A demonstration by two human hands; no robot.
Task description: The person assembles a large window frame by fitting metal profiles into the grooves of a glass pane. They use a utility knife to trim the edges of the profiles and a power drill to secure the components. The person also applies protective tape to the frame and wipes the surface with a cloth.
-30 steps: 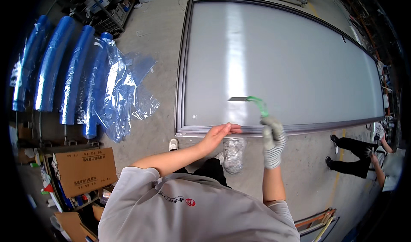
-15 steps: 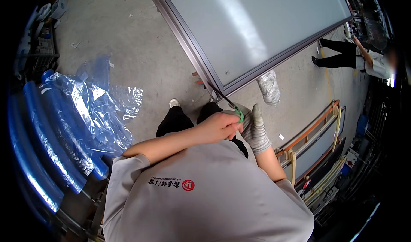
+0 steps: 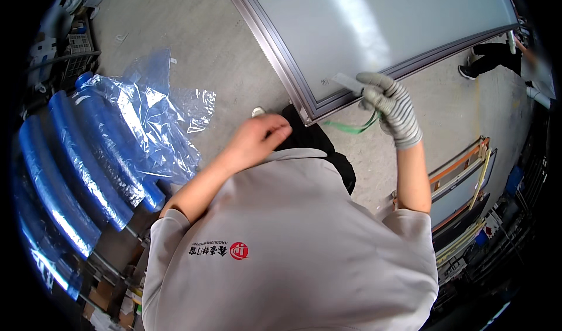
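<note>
My right hand [image 3: 389, 108], in a grey striped glove, is closed on a flat pale tool [image 3: 346, 84] like a blade, its kind unclear. The tool's tip reaches over the corner of a large framed panel [image 3: 363, 50] with frosted glass and a brown metal frame. A green strap [image 3: 351, 128] hangs in a loop from that hand, past the frame's near corner. My bare left hand [image 3: 257, 139], slightly blurred, hovers left of that corner before my body. Its fingers are loosely bent, a gap shows by the thumb, and I see nothing in them.
Blue film-wrapped rolls [image 3: 76, 173] lie on a rack at the left, with loose clear plastic film [image 3: 155, 114] beside them. Frames and panels [image 3: 462, 184] lean at the right. Another person [image 3: 497, 58] stands at the far right. Shelves with boxes [image 3: 79, 41] stand far left.
My left hand has let go of the green strap and drawn back left. My right hand has moved up and right to the panel's edge, where the pale tool now shows.
</note>
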